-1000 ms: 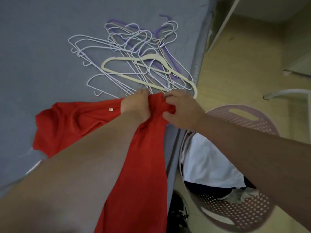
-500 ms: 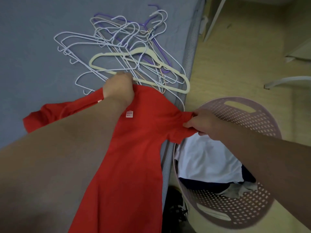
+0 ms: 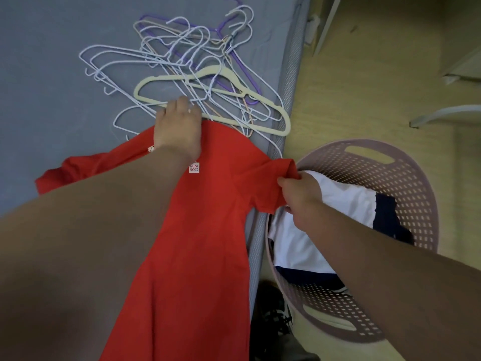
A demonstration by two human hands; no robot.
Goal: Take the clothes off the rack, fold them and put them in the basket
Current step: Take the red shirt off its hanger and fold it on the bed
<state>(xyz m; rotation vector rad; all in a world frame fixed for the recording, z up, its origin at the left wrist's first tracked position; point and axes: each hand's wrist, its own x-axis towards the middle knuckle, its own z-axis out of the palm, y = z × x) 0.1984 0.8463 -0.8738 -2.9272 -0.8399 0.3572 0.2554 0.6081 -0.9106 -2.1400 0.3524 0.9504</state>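
Observation:
A red shirt lies spread on the grey bed, its lower part hanging over the bed's edge toward me. My left hand presses flat on the collar area near a small white label. My right hand pinches the shirt's right sleeve and holds it out past the bed's edge, above the basket. The pale pink perforated laundry basket stands on the floor right of the bed, holding white and dark navy clothes.
A heap of wire and plastic hangers lies on the bed just beyond the shirt. The wooden floor runs along the right, with white furniture legs at the far right. Something dark sits on the floor below the basket.
My right hand drew the sleeve out to the right, away from the collar, spreading the shirt. My left hand stayed at the collar, and the label came into sight.

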